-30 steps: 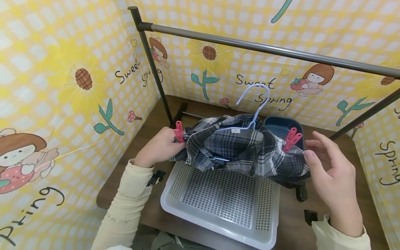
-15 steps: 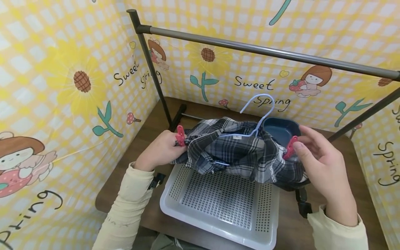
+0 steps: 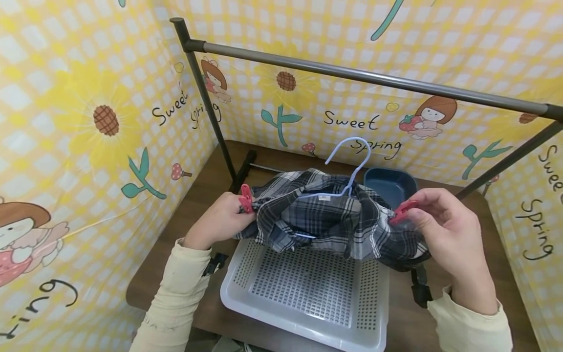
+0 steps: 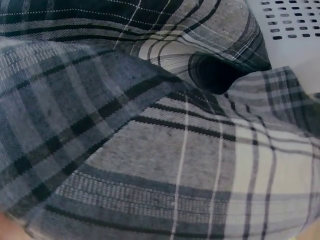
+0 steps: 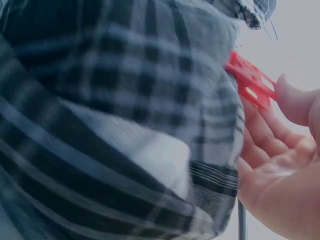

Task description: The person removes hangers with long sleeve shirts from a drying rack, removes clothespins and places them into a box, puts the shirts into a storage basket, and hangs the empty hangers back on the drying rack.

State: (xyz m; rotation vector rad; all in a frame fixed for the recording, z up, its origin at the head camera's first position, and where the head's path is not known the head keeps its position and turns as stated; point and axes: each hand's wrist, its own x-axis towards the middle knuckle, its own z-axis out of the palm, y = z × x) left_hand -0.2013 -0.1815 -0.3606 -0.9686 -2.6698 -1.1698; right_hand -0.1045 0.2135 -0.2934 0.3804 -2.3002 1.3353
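Observation:
A grey and black plaid shirt hangs on a pale blue hanger, spread over the back part of the basket. My left hand grips its left shoulder, close beside a red clothespin that stands upright there. At the other shoulder, my right hand pinches a second red clothespin between thumb and fingers. The right wrist view shows this clothespin at the cloth's edge, with the thumb on its end. Shirt fabric fills most of the left wrist view.
A white perforated basket sits on the brown table under the shirt. Behind the shirt is a dark blue bin. A metal clothes rack's bar crosses above, with posts at both sides. Patterned curtains surround the table.
My right hand has moved from beside the shirt onto the right clothespin, now pinching it and tipping it toward the hand. My left hand keeps its grip. The hanger hook has dropped slightly.

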